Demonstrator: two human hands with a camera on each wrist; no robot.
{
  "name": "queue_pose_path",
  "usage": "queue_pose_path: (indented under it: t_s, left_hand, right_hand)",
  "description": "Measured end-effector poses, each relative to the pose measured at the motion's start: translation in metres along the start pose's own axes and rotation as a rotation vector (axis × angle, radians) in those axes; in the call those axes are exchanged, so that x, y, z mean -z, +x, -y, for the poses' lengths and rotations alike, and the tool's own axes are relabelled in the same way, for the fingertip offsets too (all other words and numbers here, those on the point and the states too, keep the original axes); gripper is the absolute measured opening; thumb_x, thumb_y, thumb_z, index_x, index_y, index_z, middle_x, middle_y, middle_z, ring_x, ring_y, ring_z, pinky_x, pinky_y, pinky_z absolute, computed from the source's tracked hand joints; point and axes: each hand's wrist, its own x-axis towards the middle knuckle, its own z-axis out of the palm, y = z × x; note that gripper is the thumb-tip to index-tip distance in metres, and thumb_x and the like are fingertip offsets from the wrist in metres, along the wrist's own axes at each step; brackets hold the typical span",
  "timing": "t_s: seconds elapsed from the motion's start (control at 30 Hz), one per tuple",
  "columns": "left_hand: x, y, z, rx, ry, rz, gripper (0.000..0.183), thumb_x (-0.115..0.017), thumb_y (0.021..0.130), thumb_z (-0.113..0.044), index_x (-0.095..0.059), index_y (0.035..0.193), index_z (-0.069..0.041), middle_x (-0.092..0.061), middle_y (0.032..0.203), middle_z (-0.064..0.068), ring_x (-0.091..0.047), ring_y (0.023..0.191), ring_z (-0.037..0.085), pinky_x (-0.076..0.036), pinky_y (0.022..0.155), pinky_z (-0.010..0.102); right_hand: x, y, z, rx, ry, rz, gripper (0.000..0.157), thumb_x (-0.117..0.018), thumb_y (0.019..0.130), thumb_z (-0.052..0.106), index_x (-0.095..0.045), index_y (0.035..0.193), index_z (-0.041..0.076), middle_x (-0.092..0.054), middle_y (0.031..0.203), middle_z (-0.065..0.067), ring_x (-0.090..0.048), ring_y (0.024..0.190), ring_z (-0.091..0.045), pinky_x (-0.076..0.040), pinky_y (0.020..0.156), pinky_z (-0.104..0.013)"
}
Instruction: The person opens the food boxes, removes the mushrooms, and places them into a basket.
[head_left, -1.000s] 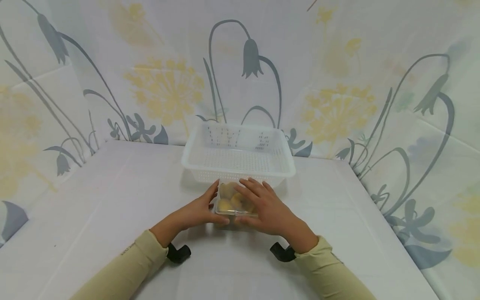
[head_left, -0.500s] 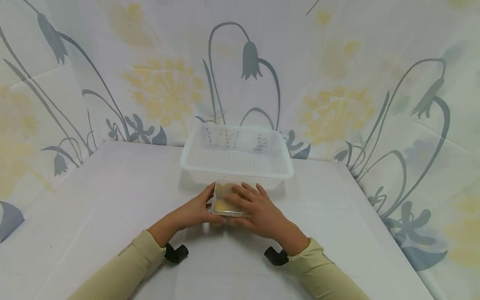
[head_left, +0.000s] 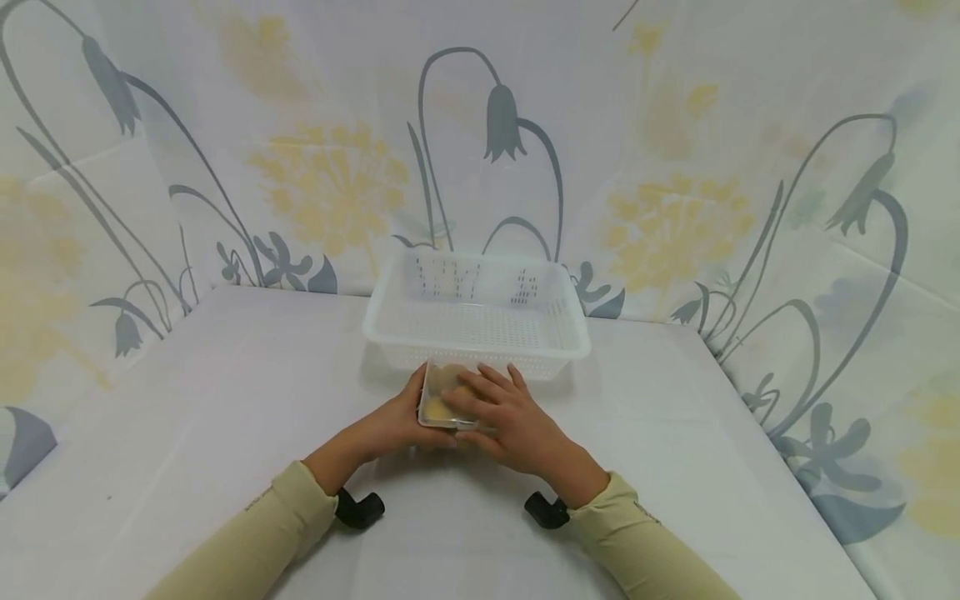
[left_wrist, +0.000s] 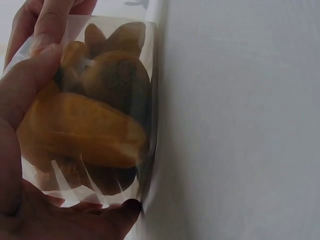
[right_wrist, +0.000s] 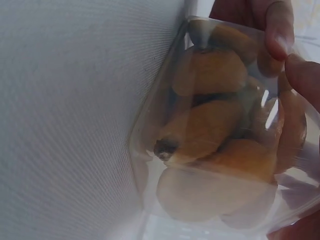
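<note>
The clear box appears to stand on the white table, just beside the white basket, which lies at 12 o'clock from it. Judging by how things lie, the handling is at an early stage: what is done is that 2 hands have hold of the box, while its yellow-orange pieces, perhaps fruit, sit inside behind the plastic. The top looks covered, though the fingers hide too much to be sure, so any opening, emptying or moving into the basket looks undone. The left hand grips the box from 9 o'clock, thumb along the near face and fingers round the side. The right hand arches in from 3 o'clock, its fingers spread over the top and its thumb bent down to the near edge, so that the box lies between them; how hard it squeezes I cannot tell. The 2 thumb tips come close together at the box's 6 o'clock side. The forearms, in khaki sleeves, reach in from 7 and 5 o'clock, wrists turned inward, with 1 black fitting showing beside each cuff.
</note>
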Motion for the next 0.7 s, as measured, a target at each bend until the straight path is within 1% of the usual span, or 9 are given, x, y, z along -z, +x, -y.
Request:
queue_pose_path:
  t_s: [0.13, 0.27, 0.33, 0.43, 0.53, 0.57, 0.63, 0.7]
  left_hand:
    - [-0.0032, 0.0, -0.0004, -0.003, 0.027, -0.038, 0.113, -0.087, 0.07, -0.038, -0.012, 0.152, -0.017, -0.04, 0.145, 0.002, -0.047, 0.125, 0.019, -0.039, 0.102, 0.038]
    - [-0.0054, -0.0025, -0.0001, -0.004, 0.036, -0.038, 0.107, -0.086, 0.072, -0.036, -0.016, 0.15, -0.02, -0.04, 0.145, 0.001, -0.046, 0.126, 0.019, -0.039, 0.102, 0.038]
    - [-0.0062, -0.0032, -0.0005, -0.024, 0.044, -0.03, 0.103, -0.085, 0.073, -0.035, -0.017, 0.149, -0.022, -0.041, 0.144, 0.002, -0.047, 0.125, 0.019, -0.041, 0.1, 0.038]
    - [-0.0069, -0.0027, -0.0013, -0.077, 0.077, -0.038, 0.1, -0.084, 0.074, -0.035, -0.017, 0.148, -0.021, -0.042, 0.143, 0.002, -0.048, 0.124, 0.018, -0.041, 0.1, 0.038]
    - [-0.0079, -0.001, -0.0014, -0.131, 0.104, -0.043, 0.098, -0.083, 0.076, -0.034, -0.018, 0.147, -0.018, -0.042, 0.143, 0.002, -0.048, 0.125, 0.018, -0.041, 0.102, 0.04]
    - [-0.0079, -0.0009, -0.0015, -0.144, 0.11, -0.043, 0.098, -0.083, 0.076, -0.034, -0.017, 0.147, -0.017, -0.041, 0.143, 0.002, -0.047, 0.126, 0.017, -0.039, 0.105, 0.04]
    - [-0.008, -0.0007, -0.0017, -0.161, 0.119, -0.037, 0.097, -0.082, 0.077, -0.034, -0.017, 0.146, -0.016, -0.041, 0.143, 0.003, -0.046, 0.127, 0.017, -0.038, 0.106, 0.041]
    - [-0.0077, -0.0008, -0.0023, -0.159, 0.138, -0.041, 0.098, -0.082, 0.077, -0.037, -0.017, 0.146, -0.016, -0.04, 0.143, 0.001, -0.046, 0.128, 0.016, -0.038, 0.107, 0.041]
  right_hand:
    - [-0.0021, -0.0014, -0.0013, 0.006, -0.004, -0.023, 0.053, -0.068, 0.089, 0.037, -0.053, 0.139, 0.029, -0.047, 0.148, -0.008, -0.039, 0.139, -0.039, -0.023, 0.109, -0.07]
    - [-0.0042, -0.0031, -0.0008, 0.015, 0.007, -0.028, 0.051, -0.067, 0.089, 0.038, -0.054, 0.138, 0.029, -0.048, 0.147, -0.009, -0.04, 0.138, -0.039, -0.024, 0.107, -0.071]
    - [-0.0046, -0.0034, -0.0004, 0.022, 0.0, -0.034, 0.05, -0.067, 0.089, 0.037, -0.055, 0.137, 0.028, -0.049, 0.147, -0.009, -0.04, 0.138, -0.039, -0.025, 0.106, -0.071]
    - [-0.0046, -0.0025, -0.0003, 0.032, -0.027, -0.045, 0.049, -0.067, 0.09, 0.037, -0.056, 0.137, 0.028, -0.049, 0.146, -0.009, -0.04, 0.138, -0.038, -0.026, 0.106, -0.071]
    - [-0.0048, -0.0015, -0.0005, 0.049, -0.066, -0.056, 0.049, -0.066, 0.09, 0.037, -0.056, 0.137, 0.027, -0.049, 0.146, -0.01, -0.041, 0.137, -0.039, -0.028, 0.104, -0.072]
    - [-0.0047, -0.0012, -0.0003, 0.056, -0.075, -0.06, 0.049, -0.067, 0.09, 0.037, -0.056, 0.136, 0.027, -0.05, 0.146, -0.01, -0.041, 0.136, -0.04, -0.028, 0.103, -0.073]
    - [-0.0049, -0.0012, -0.0002, 0.07, -0.095, -0.066, 0.049, -0.066, 0.09, 0.037, -0.056, 0.136, 0.026, -0.05, 0.145, -0.011, -0.043, 0.135, -0.041, -0.03, 0.102, -0.073]
    - [-0.0046, -0.001, -0.0003, 0.082, -0.112, -0.072, 0.048, -0.065, 0.091, 0.038, -0.056, 0.136, 0.026, -0.051, 0.144, -0.011, -0.044, 0.134, -0.042, -0.03, 0.101, -0.073]
